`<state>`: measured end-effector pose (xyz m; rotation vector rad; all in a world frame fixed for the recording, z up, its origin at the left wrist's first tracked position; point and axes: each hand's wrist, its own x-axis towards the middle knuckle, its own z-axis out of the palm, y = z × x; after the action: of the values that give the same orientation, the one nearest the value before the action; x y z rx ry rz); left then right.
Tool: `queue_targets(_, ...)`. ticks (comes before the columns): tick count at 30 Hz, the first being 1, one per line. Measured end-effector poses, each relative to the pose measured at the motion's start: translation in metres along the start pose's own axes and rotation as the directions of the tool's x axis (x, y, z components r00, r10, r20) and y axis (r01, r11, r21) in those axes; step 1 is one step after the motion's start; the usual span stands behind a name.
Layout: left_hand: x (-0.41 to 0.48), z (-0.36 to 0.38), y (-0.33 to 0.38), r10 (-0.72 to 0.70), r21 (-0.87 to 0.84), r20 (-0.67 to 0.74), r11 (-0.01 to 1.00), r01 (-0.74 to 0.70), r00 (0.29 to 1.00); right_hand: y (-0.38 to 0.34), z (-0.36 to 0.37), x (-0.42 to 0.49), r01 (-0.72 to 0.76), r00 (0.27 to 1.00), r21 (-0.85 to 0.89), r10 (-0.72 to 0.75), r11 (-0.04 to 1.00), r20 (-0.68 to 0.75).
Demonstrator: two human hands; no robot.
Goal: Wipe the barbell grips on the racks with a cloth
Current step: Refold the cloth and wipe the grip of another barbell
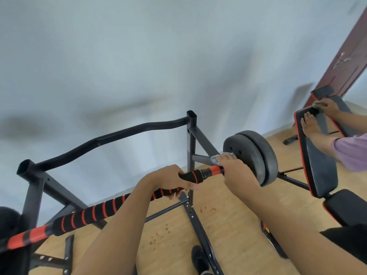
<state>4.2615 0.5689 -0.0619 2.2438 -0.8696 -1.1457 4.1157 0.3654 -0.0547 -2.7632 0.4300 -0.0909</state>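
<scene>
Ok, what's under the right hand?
A light blue cloth pokes out past the right hand, beside the weight plates. The rest of it and the bar beneath are covered.

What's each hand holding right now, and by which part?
The left hand grips the barbell around its foam grip; the right hand holds a cloth against the bar beside the weight plates.

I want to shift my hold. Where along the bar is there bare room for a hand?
Free: the striped foam between the left hand and the red end. Crowded: from there to the right hand, cloth and plates.
</scene>
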Motion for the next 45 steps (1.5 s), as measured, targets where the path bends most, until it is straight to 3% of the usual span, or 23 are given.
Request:
queue_targets(2,-0.002,0.0,0.007,0.057,0.171,-0.132,0.985,-0.034,0.99,-0.021,0.009,-0.002,0.043,0.999,0.078,-0.042,0.996,-0.018)
queue_targets(4,-0.004,0.013,0.015,0.159,0.532,-0.32,0.846,0.039,0.934,-0.039,0.028,-0.007,0.151,0.988,0.153,-0.15,0.977,-0.017)
queue_targets(6,-0.003,0.037,0.017,0.293,0.69,-0.441,0.716,0.111,0.849,-0.046,0.037,-0.009,0.2,0.98,0.176,-0.196,0.964,-0.041)
queue_targets(8,-0.002,0.054,0.014,0.348,0.677,-0.524,0.724,0.132,0.777,-0.035,0.031,-0.007,0.214,0.977,0.126,-0.21,0.969,-0.042)
queue_targets(10,0.002,0.051,0.016,0.301,0.638,-0.554,0.752,0.164,0.776,-0.017,0.017,-0.004,0.158,0.987,0.075,-0.157,0.985,-0.017)
queue_targets(14,0.012,0.028,0.015,0.132,0.5,-0.404,0.861,0.098,0.905,0.012,0.013,0.019,0.046,0.998,0.016,-0.045,0.999,-0.04)
queue_targets(17,0.017,0.007,0.014,0.025,0.364,-0.26,0.928,0.074,0.965,-0.015,0.025,0.032,0.026,0.999,0.042,-0.024,0.999,-0.045)
queue_targets(19,0.018,0.006,0.015,0.108,0.463,-0.346,0.884,0.07,0.932,-0.037,0.032,0.026,0.061,0.998,0.04,-0.06,0.997,-0.027)
queue_targets(22,0.008,0.027,-0.002,0.314,0.641,-0.532,0.756,0.132,0.786,-0.043,0.027,0.013,0.128,0.991,0.128,-0.124,0.983,-0.04)
queue_targets(25,0.001,0.034,-0.023,0.36,0.666,-0.577,0.726,0.168,0.733,-0.006,0.017,0.027,0.067,0.998,0.039,-0.066,0.997,-0.017)
queue_targets(28,0.005,0.022,-0.018,0.285,0.635,-0.533,0.757,0.153,0.797,0.013,0.016,0.04,0.035,0.999,-0.049,-0.034,0.998,0.005)
queue_targets(32,0.016,-0.003,-0.011,0.054,0.441,-0.362,0.889,0.12,0.931,-0.032,0.023,0.04,-0.022,0.998,0.006,0.022,1.0,-0.051)
queue_targets(35,0.019,-0.018,-0.012,0.012,0.3,-0.272,0.951,0.073,0.962,-0.06,0.028,0.041,0.013,1.0,0.032,-0.013,0.999,-0.001)
queue_targets(39,0.008,-0.013,-0.023,0.189,0.486,-0.439,0.872,0.055,0.878,-0.041,-0.001,0.056,-0.047,0.992,-0.021,0.049,0.999,0.114)
queue_targets(41,0.006,-0.004,-0.029,0.239,0.586,-0.501,0.801,0.122,0.832,-0.024,-0.012,0.057,-0.047,0.998,0.026,0.046,0.999,0.037)
queue_targets(45,0.006,0.008,-0.026,0.238,0.595,-0.581,0.777,0.206,0.778,-0.015,-0.008,0.053,-0.034,0.998,0.123,0.041,0.992,-0.049)
